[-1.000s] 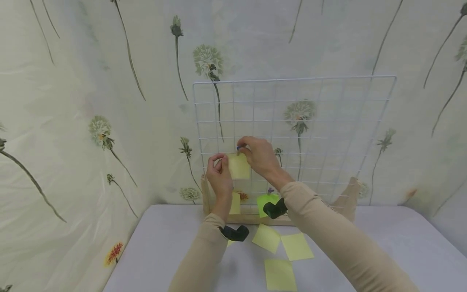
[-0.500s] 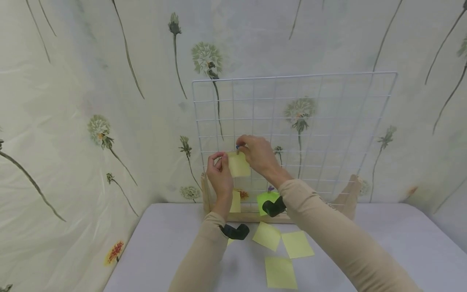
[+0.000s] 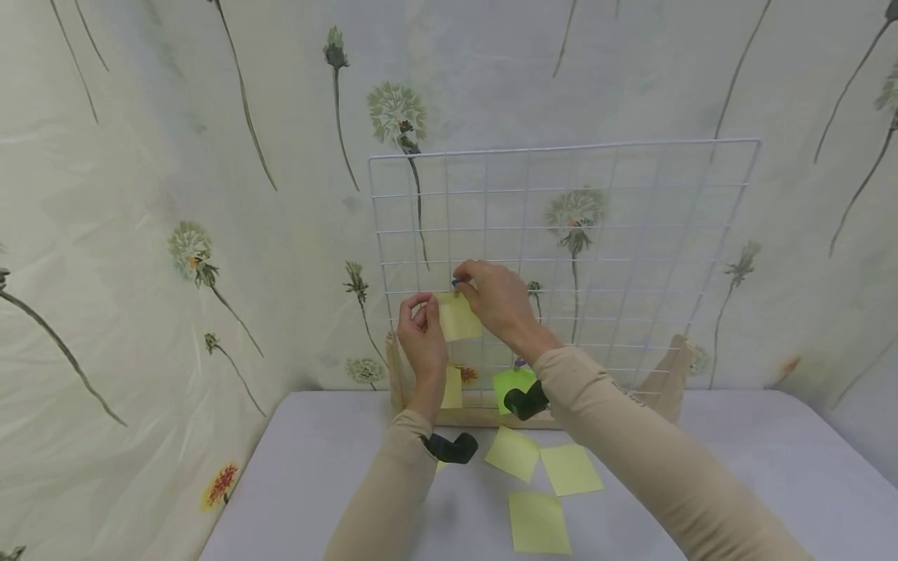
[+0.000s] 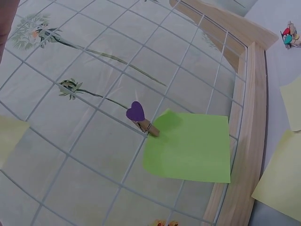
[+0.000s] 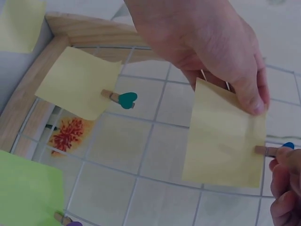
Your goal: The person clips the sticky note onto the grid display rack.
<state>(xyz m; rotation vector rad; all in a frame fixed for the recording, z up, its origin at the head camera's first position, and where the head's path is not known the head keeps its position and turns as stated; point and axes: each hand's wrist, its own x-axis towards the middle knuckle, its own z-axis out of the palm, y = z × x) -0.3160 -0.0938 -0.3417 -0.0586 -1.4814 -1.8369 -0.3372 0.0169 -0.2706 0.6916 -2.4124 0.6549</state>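
Note:
My left hand (image 3: 424,335) pinches the upper left corner of a pale yellow sticky note (image 5: 225,136), its thumb on the front of the paper. At the note's top edge, my right hand (image 3: 501,304) pinches a small wooden clothespin (image 5: 266,150) with a blue heart. The clothespin's tip overlaps the paper, against a white wire grid (image 3: 564,146). Lower down, a lime-green note (image 4: 188,146) hangs from a purple-heart clothespin (image 4: 136,112). Another yellow note (image 5: 77,82) hangs by a teal-heart clothespin (image 5: 127,100). How far the blue-heart clothespin's jaws stand apart is too small to tell.
A wooden stand (image 4: 242,169) holds the grid upright on a white table (image 3: 316,467). Loose yellow notes (image 3: 540,522) lie on the table before it. A small pile of heart clothespins (image 4: 289,37) shows in the left wrist view. Flower-printed cloth (image 3: 281,93) hangs behind.

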